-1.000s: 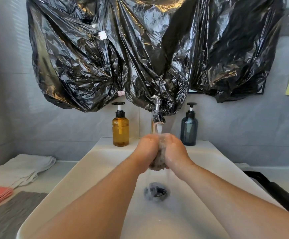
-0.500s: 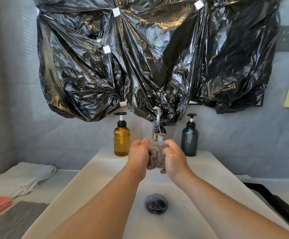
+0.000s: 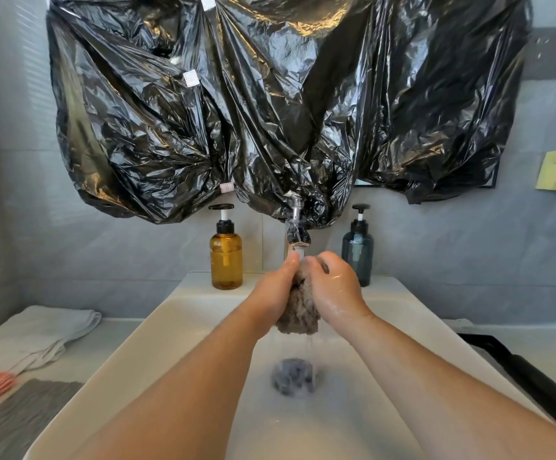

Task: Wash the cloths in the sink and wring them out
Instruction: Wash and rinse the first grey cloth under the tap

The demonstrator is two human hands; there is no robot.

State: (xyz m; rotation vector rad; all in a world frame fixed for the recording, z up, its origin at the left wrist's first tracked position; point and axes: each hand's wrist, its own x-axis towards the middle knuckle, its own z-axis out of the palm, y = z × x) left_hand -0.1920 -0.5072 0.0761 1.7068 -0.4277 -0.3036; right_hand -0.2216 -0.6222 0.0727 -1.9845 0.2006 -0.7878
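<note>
Drain (image 3: 295, 376) low centre, water splashing onto it in the white sink (image 3: 157, 330). Just above, mid-frame, a grey-brown cloth (image 3: 300, 307) is bunched between left hand (image 3: 275, 287) and right hand (image 3: 334, 288), both sets of fingers curled tight round it. It sits right under the tap (image 3: 296, 234), likely so squeezed water drops into the basin. Folded cloths (image 3: 38, 333) wait lower left. Behind: amber bottle (image 3: 226, 257), blue bottle (image 3: 357, 252), black plastic (image 3: 270, 111).

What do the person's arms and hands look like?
The left forearm and right forearm are bare, no sleeves in view. The left hand and right hand wear no gloves; no rings or watch show. The right hand glistens wet.
</note>
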